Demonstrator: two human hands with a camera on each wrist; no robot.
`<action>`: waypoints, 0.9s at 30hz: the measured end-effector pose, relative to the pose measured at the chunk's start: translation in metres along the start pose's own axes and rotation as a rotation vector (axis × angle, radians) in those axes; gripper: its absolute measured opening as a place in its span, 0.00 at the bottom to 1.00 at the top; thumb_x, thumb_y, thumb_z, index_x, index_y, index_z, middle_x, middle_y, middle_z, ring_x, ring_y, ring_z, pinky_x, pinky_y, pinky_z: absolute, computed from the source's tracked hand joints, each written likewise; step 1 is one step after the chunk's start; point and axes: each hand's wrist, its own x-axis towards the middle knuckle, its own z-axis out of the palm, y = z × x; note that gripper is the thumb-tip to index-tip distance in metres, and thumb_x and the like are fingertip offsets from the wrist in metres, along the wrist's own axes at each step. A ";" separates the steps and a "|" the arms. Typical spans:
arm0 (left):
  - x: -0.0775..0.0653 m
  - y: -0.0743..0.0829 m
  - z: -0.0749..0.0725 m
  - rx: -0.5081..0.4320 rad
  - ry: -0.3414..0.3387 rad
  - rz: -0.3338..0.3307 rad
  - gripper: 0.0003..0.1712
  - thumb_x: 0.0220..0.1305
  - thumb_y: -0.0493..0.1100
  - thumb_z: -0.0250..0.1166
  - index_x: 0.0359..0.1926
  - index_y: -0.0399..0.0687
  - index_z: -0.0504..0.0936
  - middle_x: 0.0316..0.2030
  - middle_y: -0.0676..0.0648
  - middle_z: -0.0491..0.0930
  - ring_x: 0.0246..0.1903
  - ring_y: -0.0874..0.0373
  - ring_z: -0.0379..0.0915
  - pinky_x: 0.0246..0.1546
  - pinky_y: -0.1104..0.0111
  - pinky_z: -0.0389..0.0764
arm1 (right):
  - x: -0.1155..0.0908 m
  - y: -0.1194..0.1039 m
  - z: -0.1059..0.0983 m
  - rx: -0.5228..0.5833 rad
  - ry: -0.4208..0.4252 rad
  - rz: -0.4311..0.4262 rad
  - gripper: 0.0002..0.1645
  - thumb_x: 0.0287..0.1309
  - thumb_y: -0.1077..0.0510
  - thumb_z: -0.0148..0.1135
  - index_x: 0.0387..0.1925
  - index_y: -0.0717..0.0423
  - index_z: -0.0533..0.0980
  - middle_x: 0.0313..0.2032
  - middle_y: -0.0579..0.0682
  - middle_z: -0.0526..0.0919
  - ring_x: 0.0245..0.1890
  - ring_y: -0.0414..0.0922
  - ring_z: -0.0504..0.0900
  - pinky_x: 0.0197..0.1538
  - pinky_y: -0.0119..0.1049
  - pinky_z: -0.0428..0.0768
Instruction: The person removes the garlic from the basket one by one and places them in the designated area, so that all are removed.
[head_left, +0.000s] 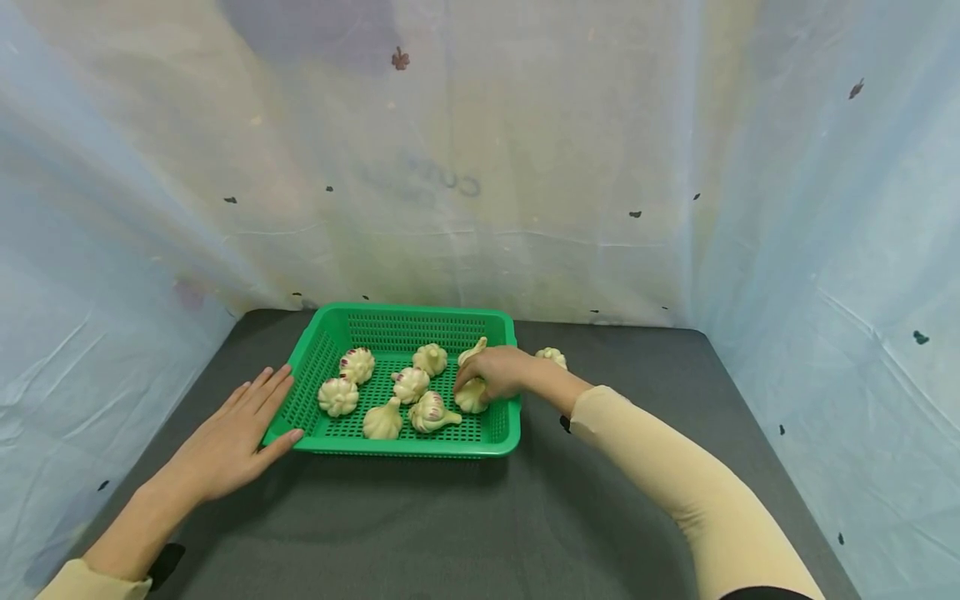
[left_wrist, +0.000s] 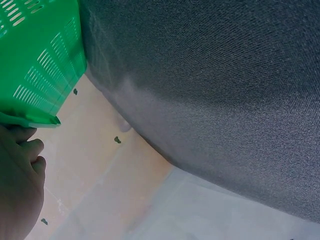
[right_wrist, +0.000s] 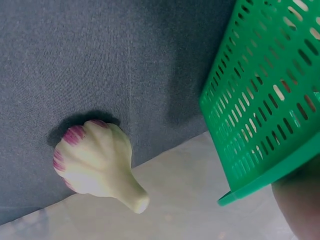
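A green plastic basket (head_left: 405, 447) with slotted walls holds several pale garlic bulbs (head_left: 338, 397), some streaked purple. My left hand (head_left: 232, 437) rests along the basket's left rim, its fingers straight and the thumb at the near corner. Reaching over the right rim, my right hand (head_left: 495, 372) has its fingers curled down over a garlic bulb (head_left: 472, 398) at the right end inside. Another bulb (head_left: 472, 350) lies just behind those fingers. In the right wrist view the basket wall hides most of the right hand (right_wrist: 305, 200).
One garlic bulb (right_wrist: 95, 160) with purple patches lies on the dark grey cloth outside the basket, to its right, partly behind the right wrist in the head view. Translucent plastic sheeting (head_left: 525, 167) with small dark spots encloses the table (head_left: 420, 533) at the back and both sides.
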 end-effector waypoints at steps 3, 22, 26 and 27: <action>0.000 0.000 0.000 0.000 -0.001 -0.001 0.49 0.76 0.61 0.59 0.82 0.38 0.51 0.81 0.36 0.49 0.83 0.47 0.31 0.79 0.67 0.23 | -0.001 -0.001 0.000 0.005 0.007 0.010 0.26 0.68 0.58 0.70 0.64 0.36 0.82 0.65 0.40 0.80 0.60 0.44 0.81 0.56 0.43 0.83; -0.001 0.000 0.000 -0.002 -0.008 0.004 0.49 0.77 0.61 0.59 0.82 0.37 0.50 0.82 0.36 0.49 0.82 0.54 0.25 0.78 0.67 0.22 | -0.005 0.000 -0.001 0.103 0.091 -0.032 0.26 0.69 0.54 0.70 0.66 0.43 0.80 0.65 0.45 0.80 0.56 0.44 0.82 0.53 0.41 0.83; -0.001 -0.001 0.000 0.001 -0.002 0.009 0.49 0.77 0.61 0.59 0.83 0.38 0.50 0.81 0.36 0.49 0.82 0.55 0.24 0.79 0.67 0.22 | -0.007 0.002 0.000 0.145 0.132 -0.074 0.26 0.70 0.55 0.68 0.68 0.48 0.78 0.67 0.48 0.79 0.57 0.45 0.82 0.54 0.41 0.82; -0.001 -0.001 0.001 0.001 0.001 0.011 0.49 0.77 0.61 0.59 0.83 0.38 0.50 0.81 0.36 0.49 0.82 0.55 0.24 0.79 0.67 0.23 | -0.008 0.002 0.000 0.161 0.143 -0.079 0.27 0.71 0.55 0.68 0.68 0.49 0.78 0.68 0.49 0.78 0.59 0.46 0.81 0.56 0.42 0.82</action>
